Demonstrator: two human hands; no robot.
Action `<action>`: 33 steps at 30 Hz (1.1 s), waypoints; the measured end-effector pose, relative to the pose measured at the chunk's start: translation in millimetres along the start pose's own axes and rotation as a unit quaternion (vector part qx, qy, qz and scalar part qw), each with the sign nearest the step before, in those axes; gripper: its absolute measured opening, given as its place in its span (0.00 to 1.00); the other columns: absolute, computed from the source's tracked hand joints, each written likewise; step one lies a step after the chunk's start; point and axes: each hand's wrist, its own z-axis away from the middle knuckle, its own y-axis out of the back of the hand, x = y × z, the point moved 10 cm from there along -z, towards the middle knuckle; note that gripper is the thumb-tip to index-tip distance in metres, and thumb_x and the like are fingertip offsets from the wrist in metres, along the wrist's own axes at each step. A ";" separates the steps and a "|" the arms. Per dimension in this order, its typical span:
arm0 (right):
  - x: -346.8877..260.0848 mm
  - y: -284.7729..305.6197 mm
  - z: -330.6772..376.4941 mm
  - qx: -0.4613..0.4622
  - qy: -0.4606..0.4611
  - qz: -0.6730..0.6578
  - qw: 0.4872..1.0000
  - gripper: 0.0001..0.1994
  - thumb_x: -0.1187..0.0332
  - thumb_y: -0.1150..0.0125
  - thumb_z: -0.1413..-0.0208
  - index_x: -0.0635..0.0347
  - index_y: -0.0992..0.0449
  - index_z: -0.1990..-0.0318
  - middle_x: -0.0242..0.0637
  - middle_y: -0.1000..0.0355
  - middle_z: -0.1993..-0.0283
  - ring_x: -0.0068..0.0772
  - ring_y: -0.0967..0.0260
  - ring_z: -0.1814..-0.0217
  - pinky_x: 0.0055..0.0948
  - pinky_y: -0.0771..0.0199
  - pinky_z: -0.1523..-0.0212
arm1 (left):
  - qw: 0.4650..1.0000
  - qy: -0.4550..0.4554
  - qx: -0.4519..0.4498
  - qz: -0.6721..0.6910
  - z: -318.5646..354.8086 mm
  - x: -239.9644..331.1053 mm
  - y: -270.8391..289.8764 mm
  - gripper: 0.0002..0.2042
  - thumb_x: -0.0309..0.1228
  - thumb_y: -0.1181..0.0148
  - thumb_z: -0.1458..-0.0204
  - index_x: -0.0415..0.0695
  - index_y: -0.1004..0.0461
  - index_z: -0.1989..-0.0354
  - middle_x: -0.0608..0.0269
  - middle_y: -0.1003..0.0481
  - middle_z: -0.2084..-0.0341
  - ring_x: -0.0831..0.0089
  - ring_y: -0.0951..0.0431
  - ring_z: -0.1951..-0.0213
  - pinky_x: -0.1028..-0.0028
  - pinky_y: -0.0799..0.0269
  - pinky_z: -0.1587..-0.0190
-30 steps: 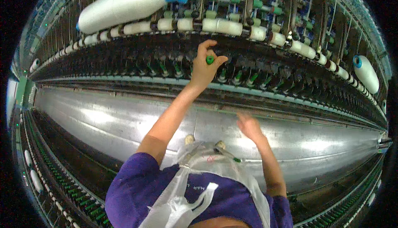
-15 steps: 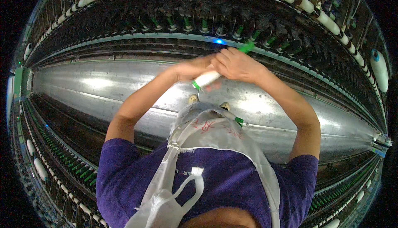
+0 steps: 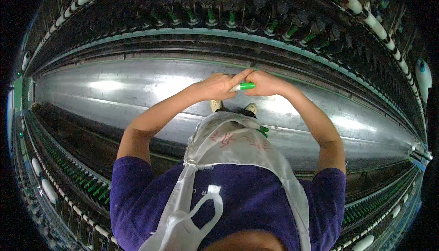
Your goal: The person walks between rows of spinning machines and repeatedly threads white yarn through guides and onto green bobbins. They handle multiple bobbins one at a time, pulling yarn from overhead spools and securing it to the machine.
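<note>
Just above the middle of the frame, both hands meet over a small green-and-white bobbin (image 3: 242, 86). From the left, the left hand (image 3: 218, 86) comes in with its fingers curled around the white end of the bobbin, and its index finger stretches up and to the right, its tip touching the other hand. On the other side, the right hand (image 3: 266, 83) is closed over the green end, knuckles up, so only a short green stretch shows between the two hands. The bobbin lies nearly level, held clear of everything below it.

Behind the hands, a long shiny metal panel (image 3: 114, 91) of the spinning machine runs from the left edge to the right edge of the frame, bending with the lens. Above it, across the upper part of the frame, stands a row of green spindles (image 3: 231, 19) in dark holders, and higher still, toward the upper right, a line of white rollers (image 3: 372, 21).

At lower centre hangs a white cloth pouch (image 3: 238, 143), tied at the person's waist over a purple shirt (image 3: 256, 196); a green bobbin tip (image 3: 264, 130) pokes out at its upper right rim. Two light shoe tips (image 3: 233, 108) show just below the hands. More green spindles (image 3: 87, 184) line the lower left edge of the frame.
</note>
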 end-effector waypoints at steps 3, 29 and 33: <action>44.9 23.8 -9.0 0.147 -0.095 -0.163 0.971 0.17 0.57 0.40 0.52 0.64 0.28 0.64 0.46 0.29 0.72 0.40 0.30 0.71 0.38 0.32 0.70 | 0.989 0.124 -0.026 0.082 -0.6 -39.3 -18.8 0.37 0.30 0.47 0.55 0.47 0.61 0.37 0.43 0.28 0.78 0.47 0.27 0.77 0.56 0.32 0.75; -39.1 -1.6 -14.4 0.288 0.121 -0.469 0.826 0.11 0.65 0.52 0.42 0.62 0.30 0.73 0.29 0.34 0.79 0.22 0.38 0.75 0.24 0.37 0.67 | 0.366 0.072 0.288 0.882 21.8 -106.8 10.5 0.34 0.65 0.70 0.51 0.44 0.35 0.59 0.64 0.36 0.80 0.71 0.36 0.77 0.68 0.36 0.70; -6.4 -64.8 -24.8 0.080 -0.049 -0.359 0.929 0.12 0.68 0.51 0.45 0.62 0.31 0.78 0.32 0.30 0.77 0.31 0.33 0.69 0.34 0.38 0.55 | 0.396 0.096 0.279 0.870 16.1 -107.3 4.6 0.33 0.62 0.68 0.49 0.43 0.34 0.56 0.63 0.35 0.79 0.71 0.37 0.77 0.68 0.36 0.70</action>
